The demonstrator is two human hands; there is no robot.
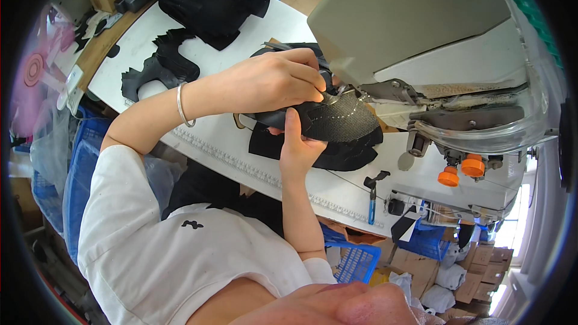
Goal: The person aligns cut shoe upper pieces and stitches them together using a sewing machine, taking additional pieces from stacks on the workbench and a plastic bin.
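A black mesh shoe upper (349,119) with a dotted pale line lies beside the needle area of a sewing machine (415,18). My left hand (274,84), with a silver bangle at its wrist, comes over the upper from the left. Its fingers pinch the upper's edge close to the machine. Below it, my right hand (299,149) grips the near edge, thumb on top and fingers partly hidden underneath. More black cut pieces (346,157) lie under and next to the upper on the white table (223,138).
Curved black pieces (159,66) are stacked at the left, with a large black pile (211,0) behind. A blue-handled tool (372,203) lies near the ruler strip (241,171). Orange knobs (448,176) stick out from the machine. A blue crate (358,262) stands below the table.
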